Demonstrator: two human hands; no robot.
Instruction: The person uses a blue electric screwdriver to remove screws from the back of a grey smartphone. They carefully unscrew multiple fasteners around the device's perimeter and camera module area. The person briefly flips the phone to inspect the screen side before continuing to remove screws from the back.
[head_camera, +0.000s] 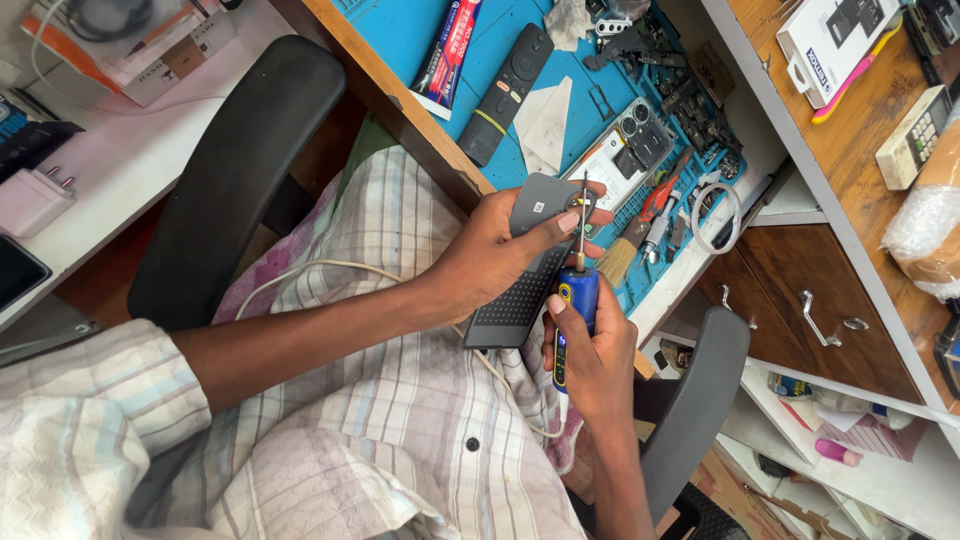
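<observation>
My left hand (495, 255) grips a dark grey flat device (520, 300) with a dotted grille, held tilted over my lap in front of the desk edge. Its thumb rests near the device's upper end. My right hand (592, 360) is closed around a blue powered screwdriver (572, 310) with yellow marks. The thin metal bit (584, 215) points up and meets the upper end of the device, next to my left thumb.
A blue work mat (400, 30) on the desk carries a black remote (507, 92), a tube (447, 55), an opened phone (628, 150), a brush (622, 255) and several small parts. Black chair armrests (235, 170) flank me. A white cable (300, 272) crosses my lap. Wooden drawers (800, 290) stand at the right.
</observation>
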